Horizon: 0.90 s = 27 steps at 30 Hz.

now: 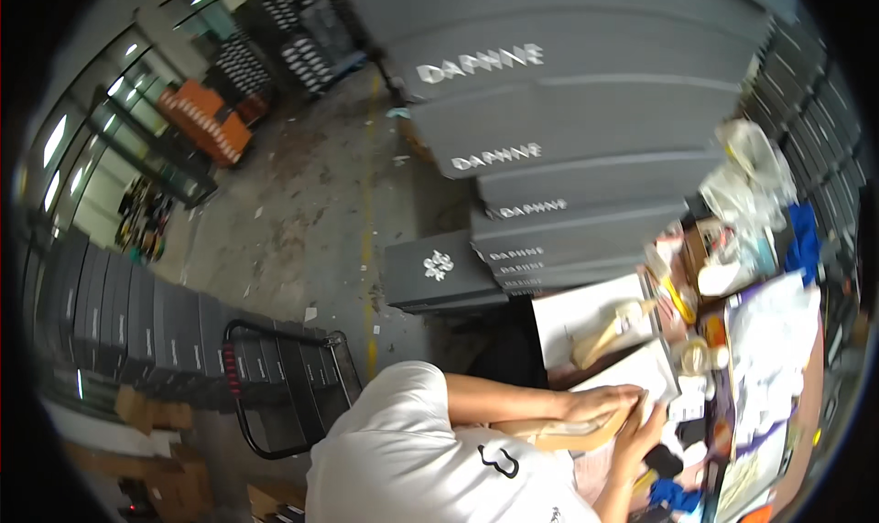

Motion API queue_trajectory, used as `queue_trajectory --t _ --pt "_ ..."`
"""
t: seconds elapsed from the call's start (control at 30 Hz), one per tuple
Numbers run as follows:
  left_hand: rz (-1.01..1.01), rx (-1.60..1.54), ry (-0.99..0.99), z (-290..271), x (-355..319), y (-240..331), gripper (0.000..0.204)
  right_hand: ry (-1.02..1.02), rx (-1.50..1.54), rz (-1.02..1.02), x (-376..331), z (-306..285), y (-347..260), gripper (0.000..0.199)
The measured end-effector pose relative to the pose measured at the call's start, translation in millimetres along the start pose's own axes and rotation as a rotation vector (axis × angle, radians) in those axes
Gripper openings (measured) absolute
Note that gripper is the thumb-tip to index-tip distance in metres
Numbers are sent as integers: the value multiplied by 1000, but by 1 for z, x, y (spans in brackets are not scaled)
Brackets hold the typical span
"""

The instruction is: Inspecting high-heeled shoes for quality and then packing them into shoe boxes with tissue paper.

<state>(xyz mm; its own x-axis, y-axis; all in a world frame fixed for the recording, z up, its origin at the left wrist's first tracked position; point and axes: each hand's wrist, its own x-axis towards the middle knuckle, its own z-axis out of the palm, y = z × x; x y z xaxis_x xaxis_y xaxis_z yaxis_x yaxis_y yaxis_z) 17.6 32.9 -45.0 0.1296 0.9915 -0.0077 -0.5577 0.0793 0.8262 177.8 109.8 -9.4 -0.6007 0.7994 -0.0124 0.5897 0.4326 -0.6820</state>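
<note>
My left hand [600,402] lies on top of a tan shoe [558,433] that I hold in front of my white shirt. My right hand [646,431] grips the shoe's far end from below. Both hands are closed on it. Just beyond the hands lies white wrapping paper [641,369]. A second tan shoe [606,333] rests on a white sheet [577,314] a little farther away.
A tall stack of long grey boxes [568,157] rises ahead, with a single grey box [438,269] at its foot. The cluttered worktop [778,377] on the right holds papers, plastic bags [746,180] and a tape roll [693,356]. A black cart [284,377] with grey boxes stands left.
</note>
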Motion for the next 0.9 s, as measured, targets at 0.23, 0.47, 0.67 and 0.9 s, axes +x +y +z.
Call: queue_trajectory --t 0.23,0.47,0.67,0.9 --pt "14 -23 201 6 -1 4 55 -38 5 -329 19 2 -21 25" --pt "-258 -128 178 17 4 15 60 -93 44 -310 -13 -17 -25 21" --pt "-390 -339 92 20 7 14 64 -82 42 -353 -40 -22 -7 18" --pt "-433 -260 120 23 23 16 68 -114 14 -571 -45 -31 -21 17"
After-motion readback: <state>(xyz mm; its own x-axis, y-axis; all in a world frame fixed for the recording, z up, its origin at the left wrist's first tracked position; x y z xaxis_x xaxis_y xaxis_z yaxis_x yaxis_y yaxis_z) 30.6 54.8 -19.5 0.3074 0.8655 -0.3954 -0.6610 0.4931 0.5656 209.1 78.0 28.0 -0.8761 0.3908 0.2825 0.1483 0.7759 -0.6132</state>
